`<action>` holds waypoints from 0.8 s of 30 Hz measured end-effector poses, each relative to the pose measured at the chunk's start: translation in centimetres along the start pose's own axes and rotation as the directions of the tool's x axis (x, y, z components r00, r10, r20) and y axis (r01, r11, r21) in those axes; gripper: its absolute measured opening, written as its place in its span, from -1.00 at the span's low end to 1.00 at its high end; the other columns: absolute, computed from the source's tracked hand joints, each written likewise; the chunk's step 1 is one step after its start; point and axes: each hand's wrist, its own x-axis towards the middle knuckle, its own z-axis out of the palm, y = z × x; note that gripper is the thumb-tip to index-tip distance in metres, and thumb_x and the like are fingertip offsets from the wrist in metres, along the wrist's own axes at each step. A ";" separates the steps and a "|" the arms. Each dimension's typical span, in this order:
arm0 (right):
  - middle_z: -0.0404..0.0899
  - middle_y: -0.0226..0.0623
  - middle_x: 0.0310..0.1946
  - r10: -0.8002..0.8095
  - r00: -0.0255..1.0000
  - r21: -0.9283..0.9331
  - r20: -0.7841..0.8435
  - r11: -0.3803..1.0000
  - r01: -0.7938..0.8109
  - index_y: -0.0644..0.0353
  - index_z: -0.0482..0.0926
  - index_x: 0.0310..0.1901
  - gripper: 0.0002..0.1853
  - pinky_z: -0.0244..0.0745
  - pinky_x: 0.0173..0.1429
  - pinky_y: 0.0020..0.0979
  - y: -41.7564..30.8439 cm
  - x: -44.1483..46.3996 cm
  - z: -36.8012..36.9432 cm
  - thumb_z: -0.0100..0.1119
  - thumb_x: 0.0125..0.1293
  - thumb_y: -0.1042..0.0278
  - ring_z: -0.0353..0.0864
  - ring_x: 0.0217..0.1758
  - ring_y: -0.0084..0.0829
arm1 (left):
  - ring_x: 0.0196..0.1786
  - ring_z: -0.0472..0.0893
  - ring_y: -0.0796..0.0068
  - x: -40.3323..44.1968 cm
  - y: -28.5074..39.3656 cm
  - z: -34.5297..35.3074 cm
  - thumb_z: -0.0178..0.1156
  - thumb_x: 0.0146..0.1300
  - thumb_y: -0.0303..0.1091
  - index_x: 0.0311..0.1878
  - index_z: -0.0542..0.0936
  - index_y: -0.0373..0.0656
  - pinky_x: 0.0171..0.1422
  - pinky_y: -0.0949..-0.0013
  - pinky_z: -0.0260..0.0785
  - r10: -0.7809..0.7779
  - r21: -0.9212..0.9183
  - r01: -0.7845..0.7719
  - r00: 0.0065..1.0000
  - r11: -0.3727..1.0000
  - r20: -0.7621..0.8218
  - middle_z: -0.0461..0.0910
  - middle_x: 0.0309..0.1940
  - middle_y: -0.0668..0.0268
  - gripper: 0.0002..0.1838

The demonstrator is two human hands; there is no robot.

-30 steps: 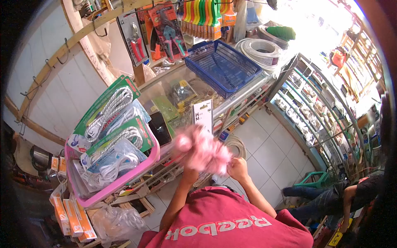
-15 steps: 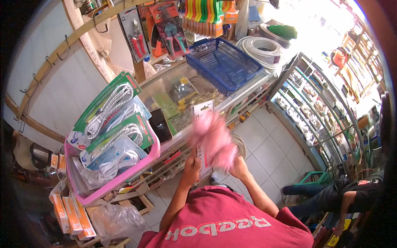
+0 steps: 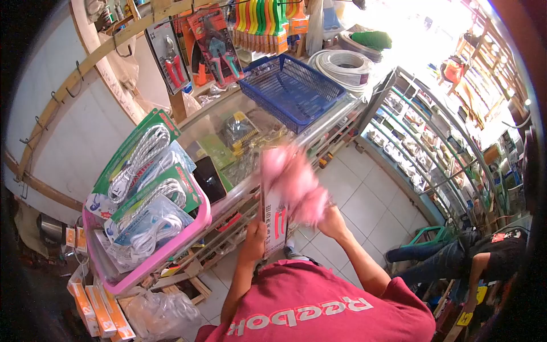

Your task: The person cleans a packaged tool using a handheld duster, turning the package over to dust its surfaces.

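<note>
My left hand (image 3: pixel 257 238) is closed on the edge of a long white package (image 3: pixel 276 228) with dark lettering and a red picture, held upright over the counter's front edge. My right hand (image 3: pixel 329 221) is closed at the lower end of a fluffy pink duster (image 3: pixel 296 185), which is smeared by motion. The duster covers the package's upper part; its handle cannot be made out. To the left stands a pink basket (image 3: pixel 206 219) of packaged white extension cords (image 3: pixel 142 159). A black phone (image 3: pixel 211 179) lies on the glass counter beside it.
A blue plastic basket (image 3: pixel 290 91) and coiled white cable (image 3: pixel 343 69) sit along the counter. Packaged pruning shears (image 3: pixel 171 60) hang above. A glass display case (image 3: pixel 421 148) stands at the right across the tiled floor (image 3: pixel 367 199). Another person's jeans-clad leg (image 3: pixel 424 262) is at lower right.
The package stands more in view, its lettered face showing more, as the duster shifts across its upper part. The whole view has swung slightly, with the counter items lying further left.
</note>
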 end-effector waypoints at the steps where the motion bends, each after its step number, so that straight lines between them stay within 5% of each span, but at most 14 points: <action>1: 0.50 0.01 -0.62 -0.054 0.997 -0.036 0.055 0.998 0.056 0.25 0.55 -0.57 -0.83 0.43 -0.39 -0.14 0.1 -0.3 0.0 0.13 0.01 0.31 0.51 -0.54 0.02 | 0.26 0.32 0.41 -0.9 -3.1 -0.8 -0.22 0.46 -0.12 0.41 0.12 -0.30 0.35 0.36 0.09 0.159 0.303 -0.153 0.987 0.941 0.004 0.36 0.23 0.09 -0.42; 2: 0.49 0.02 -0.63 -0.142 0.990 -0.084 -0.025 0.987 0.139 0.27 0.55 -0.56 -0.79 0.43 -0.40 -0.14 0.3 -0.2 0.2 0.13 0.05 0.28 0.50 -0.54 0.04 | 0.26 0.32 0.41 -2.3 -8.8 -2.4 -0.22 0.46 -0.11 0.41 0.10 -0.30 0.36 0.35 0.07 0.306 0.572 -0.282 0.950 0.771 0.056 0.36 0.23 0.09 -0.41; 4: 0.50 0.01 -0.63 -0.030 0.996 -0.022 -0.081 0.999 0.029 0.26 0.57 -0.53 -0.80 0.43 -0.39 -0.14 2.1 0.2 0.9 0.15 0.04 0.28 0.51 -0.53 0.04 | 0.28 0.31 0.41 -2.3 -9.0 -2.2 -0.22 0.46 -0.10 0.42 0.08 -0.31 0.38 0.34 0.05 0.315 0.523 -0.276 0.949 0.806 0.017 0.35 0.25 0.09 -0.40; 5: 0.50 0.01 -0.63 0.025 0.994 0.011 -0.105 1.000 -0.024 0.25 0.58 -0.51 -0.80 0.44 -0.39 -0.14 2.7 0.4 1.1 0.15 0.04 0.27 0.51 -0.53 0.04 | 0.29 0.30 0.41 -0.7 -3.4 -0.4 -0.23 0.46 -0.11 0.42 0.07 -0.31 0.39 0.33 0.05 0.159 0.185 -0.144 0.985 0.972 -0.065 0.34 0.26 0.09 -0.40; 6: 0.51 0.02 -0.63 0.035 0.989 0.022 -0.146 0.999 -0.032 0.26 0.59 -0.50 -0.82 0.45 -0.37 -0.13 2.4 0.6 1.4 0.17 0.01 0.31 0.52 -0.52 0.04 | 0.30 0.29 0.40 0.1 -0.4 0.5 -0.23 0.46 -0.12 0.42 0.07 -0.31 0.40 0.33 0.04 -0.020 -0.184 0.004 0.996 0.983 -0.083 0.33 0.27 0.09 -0.40; 9: 0.50 0.04 -0.63 -0.140 0.979 0.158 -0.149 0.974 0.163 0.29 0.58 -0.50 -0.81 0.45 -0.36 -0.12 1.2 -0.3 1.7 0.17 0.03 0.31 0.52 -0.52 0.05 | 0.30 0.29 0.41 0.0 -0.2 0.5 -0.24 0.46 -0.09 0.44 0.05 -0.29 0.40 0.33 0.04 0.012 -0.134 -0.019 0.999 0.991 -0.052 0.31 0.29 0.12 -0.38; 10: 0.49 0.05 -0.64 -0.041 0.997 0.071 0.060 0.997 0.036 0.30 0.56 -0.53 -0.82 0.44 -0.37 -0.12 0.8 -1.0 0.8 0.16 0.02 0.33 0.52 -0.52 0.06 | 0.31 0.28 0.41 -0.3 -2.4 -0.4 -0.24 0.47 -0.09 0.44 0.03 -0.30 0.40 0.34 0.04 0.142 0.152 -0.137 0.990 0.979 -0.024 0.31 0.29 0.13 -0.38; 12: 0.49 0.05 -0.64 -0.043 0.999 0.011 -0.012 0.999 0.043 0.30 0.56 -0.53 -0.82 0.44 -0.37 -0.11 1.5 -1.0 1.0 0.15 0.01 0.34 0.52 -0.52 0.06 | 0.29 0.30 0.41 -0.3 -3.8 -0.7 -0.23 0.46 -0.07 0.43 0.05 -0.29 0.39 0.33 0.05 0.251 0.359 -0.240 0.968 0.902 0.016 0.31 0.28 0.14 -0.37; 15: 0.48 0.05 -0.64 0.001 0.996 0.076 -0.089 0.997 0.006 0.28 0.55 -0.55 -0.85 0.43 -0.37 -0.07 3.1 -1.1 2.6 0.14 -0.05 0.35 0.51 -0.54 0.04 | 0.27 0.31 0.41 -0.1 -2.1 -0.1 -0.22 0.46 -0.05 0.43 0.07 -0.28 0.37 0.33 0.08 0.041 -0.006 -0.041 0.998 0.999 -0.044 0.32 0.27 0.15 -0.37; 18: 0.48 0.02 -0.65 -0.054 0.989 0.004 0.136 0.999 0.054 0.26 0.56 -0.54 -0.87 0.43 -0.38 -0.05 0.9 -2.1 1.6 0.12 -0.04 0.37 0.51 -0.55 0.03 | 0.26 0.33 0.42 -0.2 -2.1 0.1 -0.21 0.45 -0.02 0.42 0.10 -0.28 0.36 0.33 0.11 0.008 -0.041 -0.010 0.998 0.999 -0.060 0.33 0.26 0.17 -0.36; 21: 0.49 -0.01 -0.64 -0.034 0.999 -0.104 0.007 0.994 0.035 0.27 0.55 -0.52 -0.85 0.44 -0.36 -0.09 0.2 -2.2 1.0 0.10 0.03 0.37 0.52 -0.54 0.03 | 0.24 0.35 0.42 -0.4 -2.4 0.0 -0.19 0.44 0.00 0.41 0.12 -0.27 0.34 0.32 0.14 -0.016 -0.055 0.012 0.997 0.998 -0.081 0.34 0.25 0.18 -0.36; 24: 0.53 -0.03 -0.60 0.057 0.994 0.140 -0.088 0.989 -0.045 0.24 0.58 -0.49 -0.84 0.50 -0.32 -0.12 2.3 -1.5 2.8 0.12 0.05 0.33 0.55 -0.49 0.03 | 0.22 0.37 0.42 -0.4 -1.1 0.5 -0.18 0.44 0.03 0.40 0.15 -0.26 0.33 0.32 0.17 -0.082 -0.176 0.066 0.993 0.982 -0.082 0.35 0.24 0.20 -0.35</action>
